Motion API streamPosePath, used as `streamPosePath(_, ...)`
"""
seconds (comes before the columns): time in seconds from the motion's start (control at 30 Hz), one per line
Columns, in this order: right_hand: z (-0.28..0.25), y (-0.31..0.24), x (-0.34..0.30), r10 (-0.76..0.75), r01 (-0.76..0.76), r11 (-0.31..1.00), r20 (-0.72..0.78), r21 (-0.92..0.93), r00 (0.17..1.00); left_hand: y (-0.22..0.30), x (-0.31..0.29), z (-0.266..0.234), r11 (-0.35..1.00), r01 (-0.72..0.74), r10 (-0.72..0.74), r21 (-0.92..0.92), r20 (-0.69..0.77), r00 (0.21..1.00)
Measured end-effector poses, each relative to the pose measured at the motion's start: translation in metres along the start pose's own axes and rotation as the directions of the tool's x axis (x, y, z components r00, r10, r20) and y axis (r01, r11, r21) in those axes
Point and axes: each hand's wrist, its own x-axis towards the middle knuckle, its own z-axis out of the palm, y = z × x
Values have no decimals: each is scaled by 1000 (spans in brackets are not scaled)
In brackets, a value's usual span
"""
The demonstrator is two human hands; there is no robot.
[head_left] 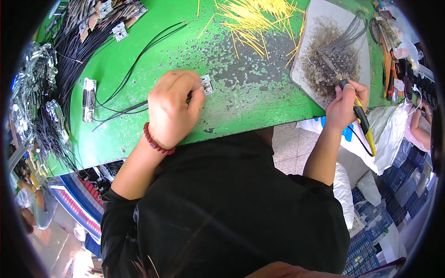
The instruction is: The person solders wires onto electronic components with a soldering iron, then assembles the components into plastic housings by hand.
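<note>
My left hand (175, 99), with a dark red bead bracelet at its wrist, is closed low over the green table. A black cable (134, 110) runs into it from the left, and a small white circuit board (206, 85) pokes out at its fingertips. The fingers hide where cable and board meet. In my right hand (344, 104) is a soldering iron (363, 121) with a yellow and black handle. Its tip points up and left over a pale, solder-spattered board (308, 78), close to a bundle of thin grey wires (345, 39).
Yellow thin tubes (259, 18) are scattered at the table's far side. Black cables with circuit boards (119, 31) pile up at the far left, near clear-wrapped parts (34, 88). A clear-cased part (88, 99) lies left of my left hand. Tools (388, 51) line the right edge.
</note>
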Motion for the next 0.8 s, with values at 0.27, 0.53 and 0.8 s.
streamPosePath(0.27,-3,0,-2,-37,10,973,115,229,993,-3,-1,-3,1000,16,-16,-3,6,1000)
streamPosePath(0.53,57,-28,-71,4,-123,972,510,201,860,-4,1,-1,1000,22,-23,20,35,999)
streamPosePath(0.8,78,-21,-90,77,-231,957,609,178,789,-4,3,-2,998,25,-25,59,5,1000)
